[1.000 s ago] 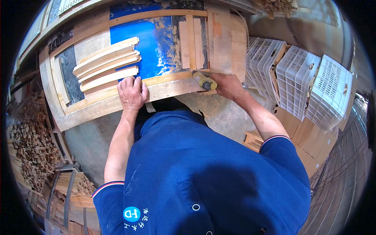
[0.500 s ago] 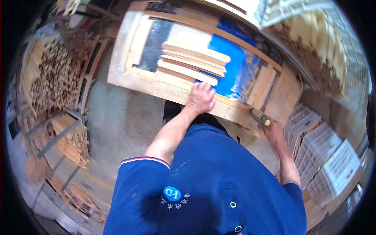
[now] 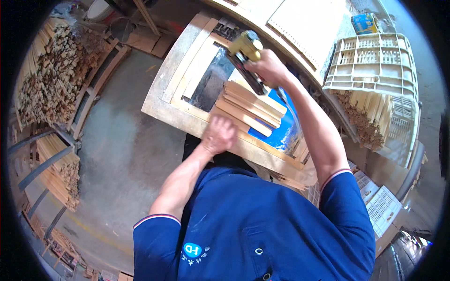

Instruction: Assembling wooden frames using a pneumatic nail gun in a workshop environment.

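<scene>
My right hand [image 3: 269,68] grips a pneumatic nail gun [image 3: 246,49], held over the far part of the workbench [image 3: 161,100]. The gun's body is yellowish and its lower part dark. Beneath and to the right of the gun, several pale wooden slats [image 3: 253,105] lie side by side on the bench, partly over a blue surface [image 3: 277,140]. My left hand [image 3: 219,136] is at the bench's near edge, by the left ends of the slats. Its fingers are bent and slightly blurred; whatever they hold, if anything, is hidden.
Large bundles of wood strips [image 3: 49,79] stand at the left, with more strips [image 3: 58,168] on a metal rack below. At the right, a white plastic crate [image 3: 375,61] sits by another strip bundle [image 3: 368,114]. A pale board [image 3: 300,30] lies beyond the bench.
My right hand has swung the nail gun from the bench's near right corner up and left to above the slats. My left hand stays at the near edge, shifted leftward along the slats. The view has turned.
</scene>
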